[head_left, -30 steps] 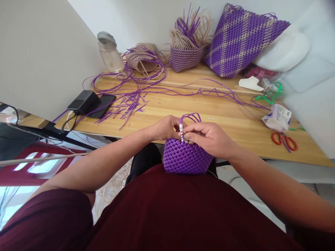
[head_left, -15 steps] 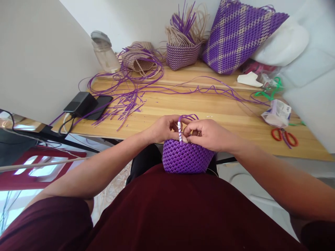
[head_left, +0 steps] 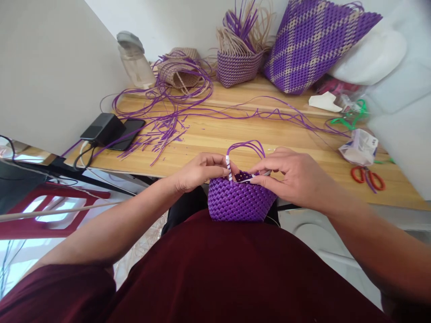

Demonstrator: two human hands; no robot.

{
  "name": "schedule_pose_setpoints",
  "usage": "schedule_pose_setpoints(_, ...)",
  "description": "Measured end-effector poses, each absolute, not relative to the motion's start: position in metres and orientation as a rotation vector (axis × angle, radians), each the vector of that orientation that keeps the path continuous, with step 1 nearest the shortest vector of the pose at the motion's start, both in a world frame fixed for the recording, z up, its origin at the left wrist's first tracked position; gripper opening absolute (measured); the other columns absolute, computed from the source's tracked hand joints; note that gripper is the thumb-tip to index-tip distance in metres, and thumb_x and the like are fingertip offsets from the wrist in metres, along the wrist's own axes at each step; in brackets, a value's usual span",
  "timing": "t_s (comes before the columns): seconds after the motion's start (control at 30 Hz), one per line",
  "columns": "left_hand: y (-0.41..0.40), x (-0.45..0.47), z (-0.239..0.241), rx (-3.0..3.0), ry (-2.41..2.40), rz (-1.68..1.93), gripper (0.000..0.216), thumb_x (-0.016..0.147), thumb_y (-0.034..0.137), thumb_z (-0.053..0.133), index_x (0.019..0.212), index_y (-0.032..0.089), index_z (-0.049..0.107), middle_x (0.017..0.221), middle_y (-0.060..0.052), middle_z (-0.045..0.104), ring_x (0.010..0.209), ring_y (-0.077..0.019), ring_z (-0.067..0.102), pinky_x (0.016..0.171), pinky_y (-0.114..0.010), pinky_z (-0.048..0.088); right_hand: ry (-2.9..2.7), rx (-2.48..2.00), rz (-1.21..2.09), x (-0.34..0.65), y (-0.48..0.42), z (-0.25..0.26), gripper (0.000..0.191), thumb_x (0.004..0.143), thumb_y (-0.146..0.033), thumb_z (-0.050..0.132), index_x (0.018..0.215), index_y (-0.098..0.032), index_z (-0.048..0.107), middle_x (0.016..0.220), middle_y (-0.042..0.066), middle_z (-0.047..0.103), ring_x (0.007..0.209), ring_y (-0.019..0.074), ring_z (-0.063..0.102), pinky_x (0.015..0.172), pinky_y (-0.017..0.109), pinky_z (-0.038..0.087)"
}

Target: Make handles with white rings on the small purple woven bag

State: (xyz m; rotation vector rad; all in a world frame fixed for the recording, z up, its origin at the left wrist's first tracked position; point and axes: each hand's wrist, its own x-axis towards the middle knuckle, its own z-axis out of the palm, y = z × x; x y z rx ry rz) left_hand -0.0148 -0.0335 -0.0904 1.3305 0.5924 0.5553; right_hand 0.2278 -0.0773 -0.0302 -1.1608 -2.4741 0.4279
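Observation:
A small purple woven basket (head_left: 240,202) rests against my front at the table's edge. Thin purple strands arch over its mouth as a handle (head_left: 247,144), whose left end is wrapped in a white strip (head_left: 245,180) with purple showing between turns. My left hand (head_left: 210,170) pinches the wrapped handle end just above the rim. The strip's loose length runs rightward across the opening to my right hand (head_left: 286,175), which grips it between thumb and fingers. Part of the strip is hidden in that hand.
Purple strands (head_left: 188,105) and cut bits (head_left: 161,137) lie on the table (head_left: 208,148). Orange-handled scissors (head_left: 367,178) and a plastic packet (head_left: 359,148) are at right. A black box (head_left: 103,130), a phone (head_left: 129,133) and a bottle (head_left: 134,63) stand left; woven bags (head_left: 313,45) stand behind.
My right hand has moved right, away from the handle's base, drawing the white strip out straight. My left hand has shifted slightly left, still at the handle. The handle arch shows more fully.

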Motion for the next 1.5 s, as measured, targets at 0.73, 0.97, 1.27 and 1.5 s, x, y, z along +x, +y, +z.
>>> schedule_pose_setpoints(0.73,-0.047,-0.002,-0.089,1.572,0.936,0.675,0.033,0.087,0.043,0.063,0.077,0.012,0.069,0.066,0.0,0.061,0.059,-0.0097,0.05,0.056,-0.022,0.037,-2.55,-1.302,0.585,0.215,-0.106,-0.009,0.014,0.088,-0.021,0.056,0.075,-0.02,0.06,0.072,-0.001,0.062,0.072,0.0151,0.052,0.073,0.031,0.034)
schedule_pose_setpoints(0.97,-0.041,-0.018,-0.079,1.709,0.75,0.474,0.028,0.082,0.04,0.07,0.091,0.014,0.074,0.086,-0.005,0.072,0.083,-0.0182,0.064,0.077,-0.028,0.048,-2.223,-1.454,1.159,0.214,-0.103,-0.016,0.018,0.091,-0.035,0.056,0.085,-0.021,0.065,0.075,-0.001,0.064,0.066,0.0126,0.053,0.061,0.027,0.038)
schedule_pose_setpoints(1.27,-0.049,-0.011,-0.083,1.582,0.771,0.554,0.025,0.081,0.037,0.071,0.083,0.012,0.069,0.075,-0.003,0.067,0.069,-0.0132,0.058,0.067,-0.026,0.045,-1.964,-1.39,1.62,0.213,-0.089,-0.006,0.024,0.085,-0.04,0.063,0.084,-0.016,0.068,0.079,0.003,0.066,0.072,0.0141,0.056,0.067,0.027,0.046)
schedule_pose_setpoints(1.5,-0.053,-0.007,-0.079,1.619,0.785,0.589,0.024,0.083,0.037,0.067,0.081,0.014,0.065,0.073,-0.001,0.063,0.069,-0.0132,0.055,0.067,-0.026,0.043,-2.098,-1.491,1.362,0.209,-0.1,-0.022,0.031,0.087,-0.045,0.059,0.072,-0.019,0.064,0.062,-0.002,0.059,0.054,0.0104,0.047,0.049,0.024,0.034)
